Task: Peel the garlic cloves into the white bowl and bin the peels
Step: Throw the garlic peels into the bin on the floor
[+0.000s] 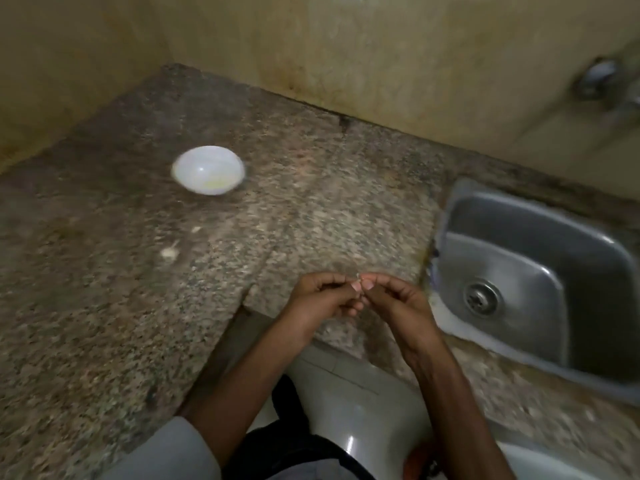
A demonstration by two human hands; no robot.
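Head view: I am looking down at my two bare hands, held together over the front edge of the counter.
Left hand [320, 301]: fingers curled in, thumb and forefinger tips pinching the garlic bit.
Right hand [396, 303]: fingers curled the same way, its fingertips touching my left ones and pinching the same bit.
Garlic bit [359, 280]: a tiny pale thing between my fingertips, too small and blurred to tell clove from skin.
Counter [311, 209]: speckled granite, under and beyond my hands.
Loose scraps [169, 252]: a few pale pieces lying on the counter to my left, between me and the bowl.
Sink [568, 306]: steel, set into the counter just right of my hands, with a round drain [481, 298] in its floor.
White bowl [209, 169]: well apart from my hands, far left on the counter, upright, with a blurred yellowish patch inside.
Tap [604, 79]: on the wall above the sink, blurred.
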